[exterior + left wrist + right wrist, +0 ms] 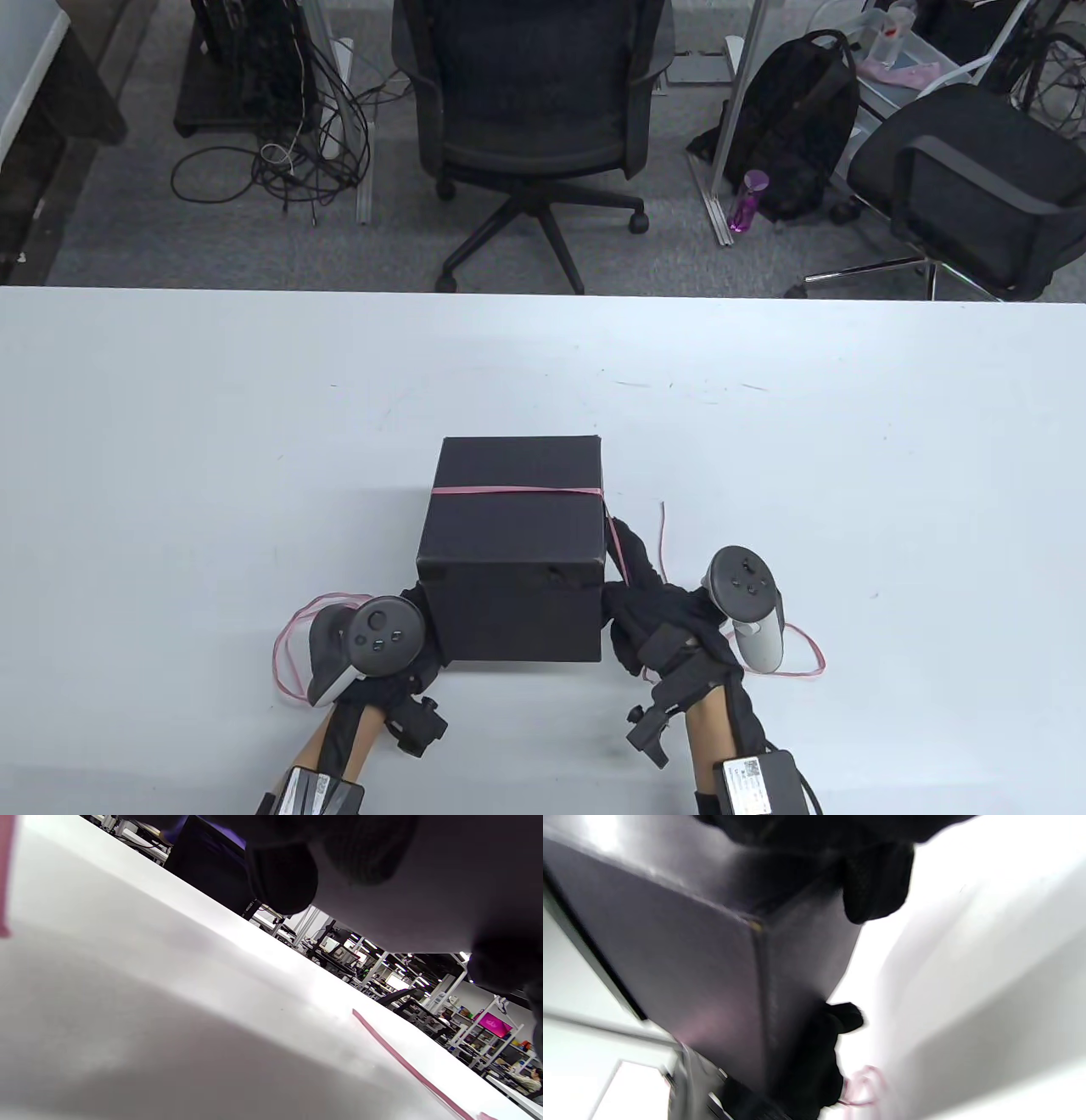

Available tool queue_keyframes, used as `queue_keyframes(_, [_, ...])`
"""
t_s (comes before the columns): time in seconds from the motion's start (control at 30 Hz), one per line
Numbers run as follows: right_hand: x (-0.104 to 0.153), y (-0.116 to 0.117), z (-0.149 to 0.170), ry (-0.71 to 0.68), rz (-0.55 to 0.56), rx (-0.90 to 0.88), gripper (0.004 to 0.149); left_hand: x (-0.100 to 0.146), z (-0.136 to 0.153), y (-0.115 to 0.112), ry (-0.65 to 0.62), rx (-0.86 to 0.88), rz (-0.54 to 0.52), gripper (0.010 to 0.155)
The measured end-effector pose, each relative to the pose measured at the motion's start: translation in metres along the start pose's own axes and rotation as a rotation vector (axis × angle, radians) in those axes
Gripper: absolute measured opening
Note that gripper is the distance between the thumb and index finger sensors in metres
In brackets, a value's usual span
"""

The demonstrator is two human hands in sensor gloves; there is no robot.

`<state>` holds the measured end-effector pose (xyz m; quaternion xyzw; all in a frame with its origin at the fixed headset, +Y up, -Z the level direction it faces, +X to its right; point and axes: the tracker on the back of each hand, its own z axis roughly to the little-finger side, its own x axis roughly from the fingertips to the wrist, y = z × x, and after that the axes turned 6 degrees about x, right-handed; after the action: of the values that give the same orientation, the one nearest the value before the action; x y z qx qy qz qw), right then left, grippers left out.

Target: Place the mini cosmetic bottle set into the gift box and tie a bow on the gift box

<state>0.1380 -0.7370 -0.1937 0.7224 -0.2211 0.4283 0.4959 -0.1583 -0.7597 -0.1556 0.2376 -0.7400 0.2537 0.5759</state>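
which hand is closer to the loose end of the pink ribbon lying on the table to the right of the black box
Right. The right hand is against the box's right side, just beside the ribbon end. The left hand is at the box's left near corner, across from it.

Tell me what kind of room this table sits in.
Most likely an office or lab workspace. Past the white table stand black office chairs, a backpack leans on the carpeted floor, and cables tangle beneath equipment. The left wrist view shows rows of desks and racks farther off.
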Motion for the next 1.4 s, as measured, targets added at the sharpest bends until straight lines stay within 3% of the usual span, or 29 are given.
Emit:
queue_keyframes(0.3, [-0.001,0.01,-0.03,-0.095,0.047,0.722,0.091,0.001,-0.005,0.005,-0.012,-0.084,-0.044,0.086])
queue_keyframes(0.43, [-0.003,0.019,-0.035,-0.116,0.073,0.843,0.111,0.002,-0.005,0.008,-0.024,-0.103,-0.075,0.085])
queue_keyframes(0.6, [0.0,0.025,-0.038,-0.158,0.269,1.054,0.103,0.0,-0.011,0.008,-0.024,-0.184,-0.107,0.083])
queue_keyframes(0.77, [0.003,0.028,-0.044,-0.12,0.356,1.249,0.079,0.001,-0.021,0.01,-0.024,-0.485,-0.174,0.078])
queue_keyframes(1.0, [0.005,0.019,-0.042,-0.113,0.402,1.206,0.078,0.005,-0.025,0.026,-0.08,-0.509,-0.211,0.071])
queue_keyframes(1.17, [0.01,0.011,-0.044,-0.204,0.429,0.993,0.07,0.011,-0.027,0.035,-0.162,-0.401,-0.229,0.067])
queue_keyframes(1.4, [0.019,-0.001,-0.046,-0.295,0.581,0.884,0.059,0.017,-0.041,0.045,-0.23,-0.288,-0.347,0.059])
